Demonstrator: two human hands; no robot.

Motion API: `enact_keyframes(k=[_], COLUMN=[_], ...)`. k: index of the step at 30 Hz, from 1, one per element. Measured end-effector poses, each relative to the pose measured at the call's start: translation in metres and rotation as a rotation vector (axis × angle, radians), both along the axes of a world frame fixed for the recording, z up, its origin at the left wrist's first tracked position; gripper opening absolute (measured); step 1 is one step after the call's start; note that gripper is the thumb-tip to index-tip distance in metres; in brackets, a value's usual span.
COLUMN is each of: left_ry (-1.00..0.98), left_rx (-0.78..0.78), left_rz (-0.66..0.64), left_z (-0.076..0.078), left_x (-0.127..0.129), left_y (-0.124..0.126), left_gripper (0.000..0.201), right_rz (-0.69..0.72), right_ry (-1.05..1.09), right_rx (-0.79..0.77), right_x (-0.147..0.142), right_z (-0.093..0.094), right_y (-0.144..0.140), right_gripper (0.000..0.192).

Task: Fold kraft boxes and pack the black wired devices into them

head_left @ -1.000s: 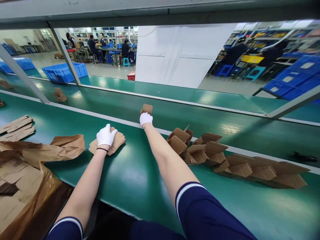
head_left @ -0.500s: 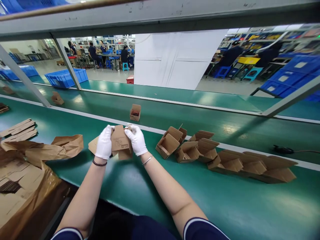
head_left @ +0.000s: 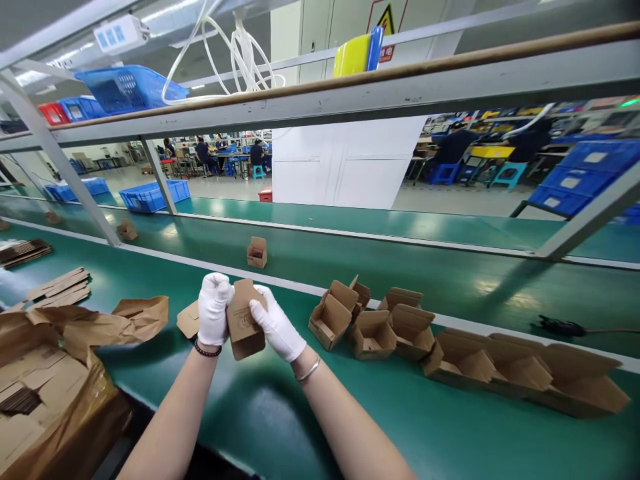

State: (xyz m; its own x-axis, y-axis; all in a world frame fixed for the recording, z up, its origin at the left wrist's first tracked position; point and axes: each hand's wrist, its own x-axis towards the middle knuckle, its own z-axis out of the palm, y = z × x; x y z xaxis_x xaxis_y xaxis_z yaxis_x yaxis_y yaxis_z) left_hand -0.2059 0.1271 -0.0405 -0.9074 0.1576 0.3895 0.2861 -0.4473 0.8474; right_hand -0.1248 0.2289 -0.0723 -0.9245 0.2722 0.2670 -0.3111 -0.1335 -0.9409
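Observation:
Both my hands wear white gloves. My right hand (head_left: 281, 325) grips a small brown cardboard box (head_left: 245, 319) from its right side, thumb on the printed face. The box is tilted, with a flap hanging at its lower end. My left hand (head_left: 215, 308) is closed with fingers curled against the left edge of the same box; its fingertips are partly hidden. Behind my left wrist a flat cardboard piece (head_left: 189, 320) shows on the green bench. Several open cardboard boxes (head_left: 373, 335) stand in a row to the right of my hands.
A bag-lined carton (head_left: 100, 393) of flat cardboard is at the lower left, with flat cardboard strips (head_left: 63, 287) behind it. One small open box (head_left: 257, 253) sits on the green belt (head_left: 320, 257) ahead. A black cable connector (head_left: 563, 327) lies at right. A shelf (head_left: 300, 110) crosses above.
The view has tilted upward, showing more of the shelf. My left fingers have curled into a fist, and the held box has turned to show its printed face and lower flap differently.

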Motion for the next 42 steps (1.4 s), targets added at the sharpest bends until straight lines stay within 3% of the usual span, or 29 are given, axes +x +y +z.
enact_keyframes(k=[3, 6, 9, 13, 16, 19, 22, 25, 27, 29, 31, 32, 34, 35, 37, 39, 42], left_ry=[0.030, -0.005, 0.005, 0.150, 0.304, 0.364, 0.444, 0.571, 0.575, 0.528, 0.491, 0.480, 0.481, 0.493, 0.565, 0.620, 0.586], left_rx=[-0.111, -0.251, -0.307, -0.345, -0.363, -0.398, -0.454, -0.438, -0.413, -0.378, -0.338, -0.331, -0.389, -0.454, -0.624, -0.743, -0.844], left_rz=[-0.014, -0.118, -0.017, 0.215, 0.226, 0.222, 0.185, 0.227, 0.414, 0.595, 0.610, 0.549, 0.375, 0.296, 0.214, 0.156, -0.092], left_z=[0.002, -0.010, -0.022, -0.022, -0.019, -0.019, -0.019, -0.017, -0.018, -0.021, -0.028, -0.032, -0.041, -0.045, -0.053, -0.061, -0.074], left_x=[0.008, 0.024, 0.038, 0.046, 0.047, 0.046, 0.043, 0.040, 0.038, 0.037, 0.036, 0.036, 0.036, 0.035, 0.028, 0.016, 0.002], left_y=[0.012, 0.025, 0.031, 0.028, 0.025, 0.021, 0.016, 0.012, 0.012, 0.014, 0.017, 0.016, 0.011, 0.006, -0.002, -0.006, 0.001], left_gripper=[0.039, 0.037, 0.033, 0.020, 0.021, 0.041, 0.046, 0.060, 0.082, 0.089, 0.085, 0.079, 0.068, 0.066, 0.080, 0.103, 0.108], right_rz=[-0.261, -0.485, -0.505, -0.623, -0.628, -0.620, -0.621, -0.710, -0.634, -0.314, -0.002, 0.061, -0.002, -0.070, -0.147, -0.130, -0.029], right_ry=[-0.017, 0.030, 0.091, 0.165, 0.209, 0.151, 0.141, 0.140, 0.020, -0.119, -0.123, -0.086, -0.035, -0.053, -0.157, -0.272, -0.394], right_rx=[0.083, 0.267, 0.396, 0.411, 0.512, 0.592, 0.529, 0.245, 0.011, -0.175, -0.276, -0.284, -0.171, -0.029, 0.402, 0.865, 1.285], right_x=[0.001, 0.001, 0.004, 0.010, 0.013, 0.016, 0.017, 0.012, 0.008, 0.003, 0.001, 0.001, 0.005, 0.008, 0.017, 0.028, 0.049], right_z=[0.004, 0.004, 0.001, 0.000, 0.002, 0.004, 0.005, 0.006, 0.008, 0.009, 0.010, 0.010, 0.013, 0.016, 0.022, 0.031, 0.051], right_y=[0.006, 0.013, 0.015, 0.011, 0.009, 0.009, 0.010, 0.012, 0.012, 0.010, 0.006, 0.005, 0.006, 0.009, 0.017, 0.022, 0.026], right_gripper=[0.050, 0.036, 0.034, 0.026, 0.028, 0.035, 0.035, 0.041, 0.049, 0.058, 0.063, 0.063, 0.055, 0.048, 0.032, 0.024, 0.029])
